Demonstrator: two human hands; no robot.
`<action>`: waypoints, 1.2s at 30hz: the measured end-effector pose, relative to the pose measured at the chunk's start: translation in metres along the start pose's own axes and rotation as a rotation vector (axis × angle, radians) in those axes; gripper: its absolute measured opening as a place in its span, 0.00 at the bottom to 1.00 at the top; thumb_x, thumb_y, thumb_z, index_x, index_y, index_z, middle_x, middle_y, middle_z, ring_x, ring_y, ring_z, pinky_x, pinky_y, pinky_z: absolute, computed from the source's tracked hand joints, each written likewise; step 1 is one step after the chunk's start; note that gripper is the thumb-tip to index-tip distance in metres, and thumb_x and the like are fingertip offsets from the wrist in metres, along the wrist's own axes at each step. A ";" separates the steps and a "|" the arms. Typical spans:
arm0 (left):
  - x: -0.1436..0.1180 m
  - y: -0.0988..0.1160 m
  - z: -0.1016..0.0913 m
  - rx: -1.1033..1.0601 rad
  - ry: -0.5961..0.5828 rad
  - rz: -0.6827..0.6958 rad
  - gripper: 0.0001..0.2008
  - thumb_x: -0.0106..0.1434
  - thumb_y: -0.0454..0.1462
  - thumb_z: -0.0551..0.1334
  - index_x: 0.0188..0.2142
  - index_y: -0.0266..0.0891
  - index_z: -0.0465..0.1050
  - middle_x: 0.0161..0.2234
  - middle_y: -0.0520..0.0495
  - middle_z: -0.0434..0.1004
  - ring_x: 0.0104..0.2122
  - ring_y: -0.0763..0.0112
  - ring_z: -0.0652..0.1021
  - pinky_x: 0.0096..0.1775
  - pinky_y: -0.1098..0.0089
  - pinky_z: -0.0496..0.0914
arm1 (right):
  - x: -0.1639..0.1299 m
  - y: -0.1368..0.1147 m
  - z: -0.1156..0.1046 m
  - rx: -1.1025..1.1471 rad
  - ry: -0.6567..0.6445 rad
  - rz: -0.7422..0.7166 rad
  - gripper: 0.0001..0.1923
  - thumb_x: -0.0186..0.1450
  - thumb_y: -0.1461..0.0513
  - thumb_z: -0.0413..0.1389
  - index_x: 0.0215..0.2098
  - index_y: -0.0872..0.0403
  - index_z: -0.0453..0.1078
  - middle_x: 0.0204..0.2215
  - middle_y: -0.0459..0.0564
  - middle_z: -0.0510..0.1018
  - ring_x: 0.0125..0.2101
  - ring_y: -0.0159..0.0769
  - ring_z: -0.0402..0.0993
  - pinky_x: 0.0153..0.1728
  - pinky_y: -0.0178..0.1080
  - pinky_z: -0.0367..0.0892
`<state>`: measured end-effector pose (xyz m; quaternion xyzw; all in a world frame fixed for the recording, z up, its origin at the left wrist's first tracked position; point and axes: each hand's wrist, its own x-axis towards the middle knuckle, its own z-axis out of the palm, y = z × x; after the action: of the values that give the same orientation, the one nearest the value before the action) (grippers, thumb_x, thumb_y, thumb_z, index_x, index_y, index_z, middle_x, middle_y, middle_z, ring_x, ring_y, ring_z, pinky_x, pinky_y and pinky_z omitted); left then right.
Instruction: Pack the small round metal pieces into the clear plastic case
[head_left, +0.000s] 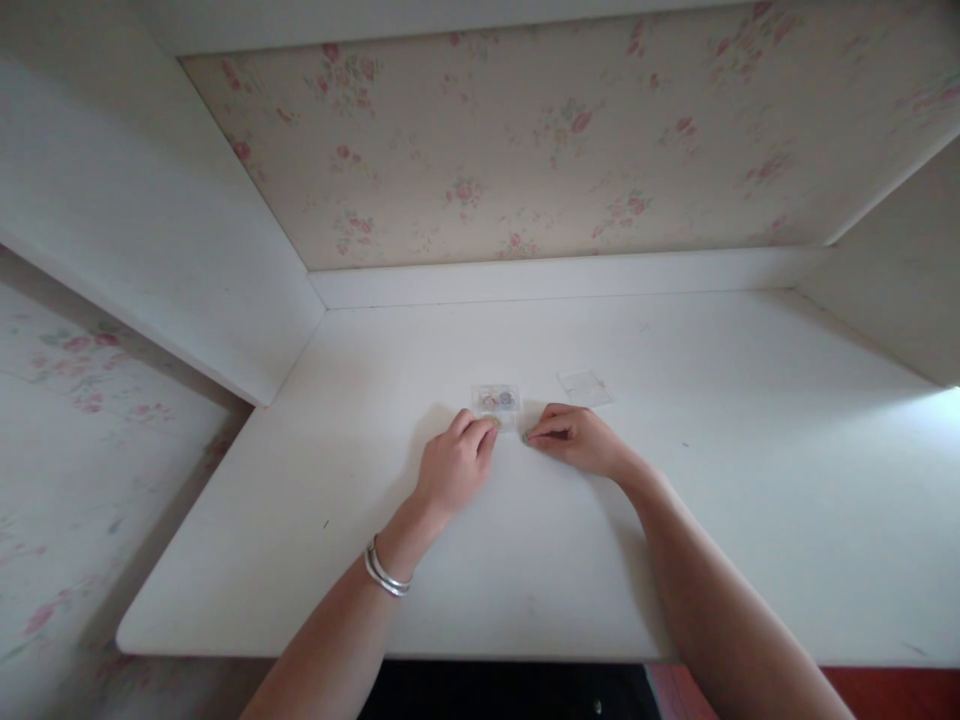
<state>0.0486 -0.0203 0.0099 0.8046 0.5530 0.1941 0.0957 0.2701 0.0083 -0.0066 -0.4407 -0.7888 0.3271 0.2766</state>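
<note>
one left hand (456,462) closed on a clear case (508,418), right hand (583,440) pinched around a tiny greenish piece (526,438)

A white counter (225,560) with a rounded corner runs back to a low ledge (525,281); floral wallpaper (495,150), pink on cream, rises above it. A white panel (157,200) stands left, a greyish panel (904,270) right. Below the near edge show a black surface (510,692) and red patches (892,692).
</note>
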 end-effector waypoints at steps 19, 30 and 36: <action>0.001 0.030 0.016 0.030 -0.190 0.110 0.15 0.68 0.41 0.49 0.49 0.48 0.69 0.41 0.48 0.72 0.37 0.68 0.76 0.35 0.70 0.70 | 0.013 -0.007 0.016 -0.076 0.446 0.108 0.13 0.63 0.54 0.53 0.34 0.50 0.77 0.21 0.44 0.67 0.23 0.30 0.63 0.26 0.34 0.59; 0.004 0.029 0.019 0.082 -0.237 0.128 0.13 0.68 0.37 0.47 0.41 0.41 0.70 0.41 0.46 0.70 0.33 0.68 0.76 0.32 0.69 0.69 | 0.014 -0.005 0.018 -0.121 0.431 0.156 0.14 0.64 0.53 0.51 0.33 0.51 0.76 0.21 0.45 0.68 0.23 0.30 0.63 0.26 0.35 0.58; 0.003 0.030 0.018 0.060 -0.251 0.106 0.14 0.69 0.40 0.47 0.42 0.42 0.70 0.40 0.45 0.70 0.35 0.68 0.76 0.34 0.70 0.69 | 0.012 -0.001 0.012 -0.141 0.399 0.159 0.15 0.64 0.53 0.50 0.34 0.51 0.76 0.23 0.46 0.73 0.23 0.30 0.65 0.26 0.35 0.58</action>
<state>0.0829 -0.0278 0.0052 0.8532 0.4987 0.0801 0.1296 0.2558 0.0150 -0.0120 -0.5757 -0.7020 0.1984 0.3693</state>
